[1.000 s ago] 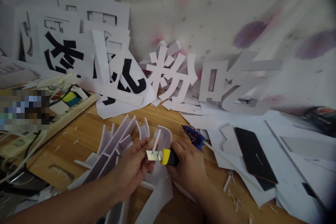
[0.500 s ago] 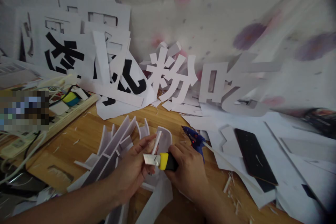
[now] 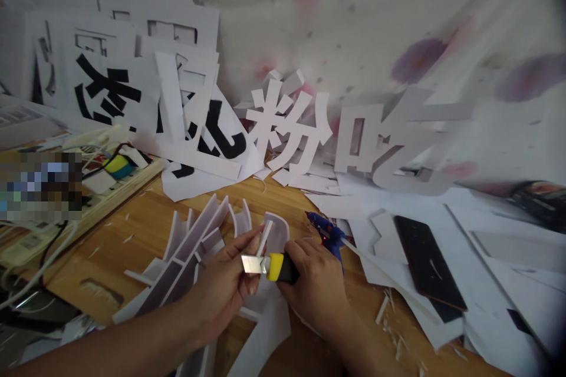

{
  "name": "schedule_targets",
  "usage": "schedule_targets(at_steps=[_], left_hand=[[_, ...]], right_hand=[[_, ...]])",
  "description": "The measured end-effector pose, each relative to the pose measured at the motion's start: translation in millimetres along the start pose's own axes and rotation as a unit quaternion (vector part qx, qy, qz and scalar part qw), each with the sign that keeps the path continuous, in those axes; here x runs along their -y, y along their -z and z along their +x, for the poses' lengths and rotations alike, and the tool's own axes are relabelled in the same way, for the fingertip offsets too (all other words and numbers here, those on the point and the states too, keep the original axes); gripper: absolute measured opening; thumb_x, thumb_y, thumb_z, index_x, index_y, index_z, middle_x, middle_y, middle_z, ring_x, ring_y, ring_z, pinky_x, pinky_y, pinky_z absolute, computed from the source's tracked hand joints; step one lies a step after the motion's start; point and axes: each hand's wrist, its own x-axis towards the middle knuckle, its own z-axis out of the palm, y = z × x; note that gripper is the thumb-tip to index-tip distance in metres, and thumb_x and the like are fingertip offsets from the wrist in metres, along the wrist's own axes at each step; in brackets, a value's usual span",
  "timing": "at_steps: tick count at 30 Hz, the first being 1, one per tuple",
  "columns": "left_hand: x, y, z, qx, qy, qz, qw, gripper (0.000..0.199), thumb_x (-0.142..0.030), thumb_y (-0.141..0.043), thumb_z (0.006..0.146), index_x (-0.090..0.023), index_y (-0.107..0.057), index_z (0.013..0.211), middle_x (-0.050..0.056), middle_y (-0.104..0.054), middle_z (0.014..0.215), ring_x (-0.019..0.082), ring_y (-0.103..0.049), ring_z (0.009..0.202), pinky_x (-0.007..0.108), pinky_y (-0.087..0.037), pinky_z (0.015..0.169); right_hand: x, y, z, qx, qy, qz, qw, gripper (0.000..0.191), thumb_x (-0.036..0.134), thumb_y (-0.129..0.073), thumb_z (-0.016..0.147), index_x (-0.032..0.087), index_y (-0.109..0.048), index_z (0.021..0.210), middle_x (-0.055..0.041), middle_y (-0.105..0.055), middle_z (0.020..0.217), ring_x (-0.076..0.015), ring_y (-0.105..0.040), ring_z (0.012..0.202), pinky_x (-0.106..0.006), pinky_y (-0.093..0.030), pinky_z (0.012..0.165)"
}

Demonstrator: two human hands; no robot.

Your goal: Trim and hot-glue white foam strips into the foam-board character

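My right hand (image 3: 316, 283) is wrapped round the black and yellow handle of a utility knife (image 3: 276, 267), its short blade pointing left. Between the fingers of my left hand (image 3: 227, 280) is a thin white strip (image 3: 265, 237), held upright just behind the blade. Whether the blade touches the strip I cannot tell. Beneath both hands lies a white letter form with raised side walls (image 3: 186, 265), partly covered by my left hand and forearm. A blue glue gun (image 3: 326, 231) with a small red light rests right of my right hand.
White cut-out characters (image 3: 292, 129) lean against the flowered cloth behind. A black phone-like slab (image 3: 428, 262) lies on white sheets at right. Cables and a power strip (image 3: 119, 200) are at left. Scraps litter the wooden table (image 3: 145, 212).
The knife blade has tipped slightly and catches more light. Both hands stay in nearly the same place, still holding the knife and the white strip.
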Motion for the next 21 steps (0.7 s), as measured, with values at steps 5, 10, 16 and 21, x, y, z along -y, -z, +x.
schedule_targets(at_steps=[5,10,16,21], left_hand=[[-2.8,-1.7,-2.0,-0.011,0.002,-0.007,1.000,0.024,-0.006,-0.067,0.066,-0.016,-0.072,0.087,-0.005,-0.050,0.060,0.002,-0.037,0.042,0.012,-0.035,0.038],[-1.9,0.6,-1.2,0.000,-0.003,-0.013,1.000,0.028,-0.005,-0.066,0.063,-0.016,-0.073,0.088,-0.005,-0.049,0.060,0.002,-0.037,0.043,0.012,-0.032,0.037],[-1.6,2.8,-0.5,0.009,-0.006,-0.010,1.000,0.030,-0.003,-0.065,0.064,-0.016,-0.072,0.090,-0.004,-0.052,0.066,0.001,-0.036,0.045,0.012,-0.032,0.039],[-2.4,5.2,-1.6,0.024,-0.003,-0.015,1.000,0.027,-0.012,-0.075,0.062,-0.016,-0.073,0.089,-0.006,-0.046,0.050,0.002,-0.035,0.043,0.012,-0.029,0.038]], right_hand=[[-0.8,-0.5,-0.2,-0.006,-0.007,-0.004,1.000,0.011,0.015,-0.059,0.059,0.022,-0.052,0.065,-0.0008,-0.064,0.067,-0.0180,-0.054,0.064,-0.028,-0.030,0.059],[-0.8,-1.8,-0.5,-0.013,-0.007,-0.008,1.000,0.010,0.015,-0.058,0.060,0.021,-0.052,0.064,-0.0002,-0.063,0.065,-0.0174,-0.054,0.062,-0.028,-0.029,0.058],[-2.1,-3.0,0.3,-0.020,-0.012,0.000,1.000,0.009,0.016,-0.058,0.060,0.021,-0.054,0.066,-0.0003,-0.062,0.066,-0.0182,-0.055,0.065,-0.027,-0.029,0.059],[-7.5,-2.1,1.5,-0.027,-0.030,0.002,0.999,0.008,0.016,-0.057,0.061,0.021,-0.052,0.065,-0.0004,-0.061,0.066,-0.0174,-0.055,0.064,-0.026,-0.028,0.058]])
